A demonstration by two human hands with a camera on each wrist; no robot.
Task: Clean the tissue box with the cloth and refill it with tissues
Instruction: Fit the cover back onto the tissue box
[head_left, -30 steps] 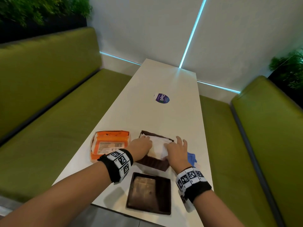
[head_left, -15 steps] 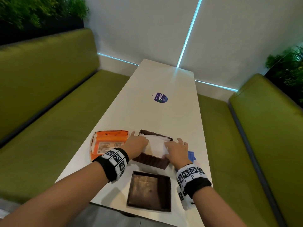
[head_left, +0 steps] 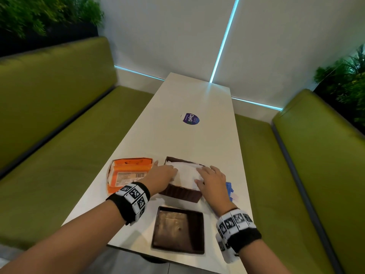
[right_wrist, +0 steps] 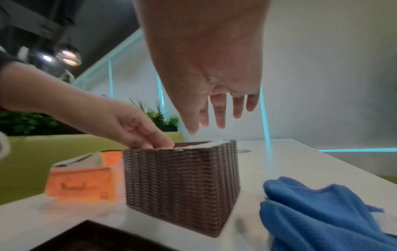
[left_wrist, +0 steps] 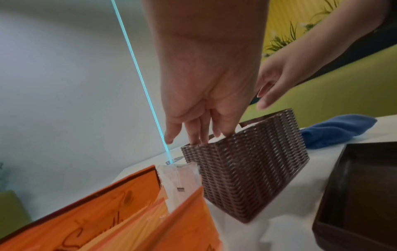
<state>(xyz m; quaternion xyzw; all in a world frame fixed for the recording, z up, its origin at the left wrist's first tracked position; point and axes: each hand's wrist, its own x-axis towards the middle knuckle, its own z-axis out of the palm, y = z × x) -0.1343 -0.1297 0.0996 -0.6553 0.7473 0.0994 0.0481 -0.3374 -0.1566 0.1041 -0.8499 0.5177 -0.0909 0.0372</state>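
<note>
The brown woven tissue box [head_left: 180, 194] stands open on the white table, filled with a stack of white tissues [head_left: 187, 172]. My left hand [head_left: 166, 173] lies on the stack's left side, and in the left wrist view its straight fingers [left_wrist: 199, 134] press the tissues down at the rim of the box [left_wrist: 247, 169]. My right hand [head_left: 207, 173] is over the right side. In the right wrist view its spread fingers [right_wrist: 220, 117] hover just above the box [right_wrist: 182, 183]. The blue cloth [head_left: 229, 189] lies right of the box.
An opened orange tissue pack [head_left: 128, 175] lies left of the box. The box's dark lid [head_left: 178, 229] rests upside down near the table's [head_left: 187, 91] front edge. A round sticker [head_left: 190, 118] sits mid-table. Green benches [head_left: 256, 175] flank both sides.
Both hands stay over the tissues in the box with only small shifts. The view has moved slightly.
</note>
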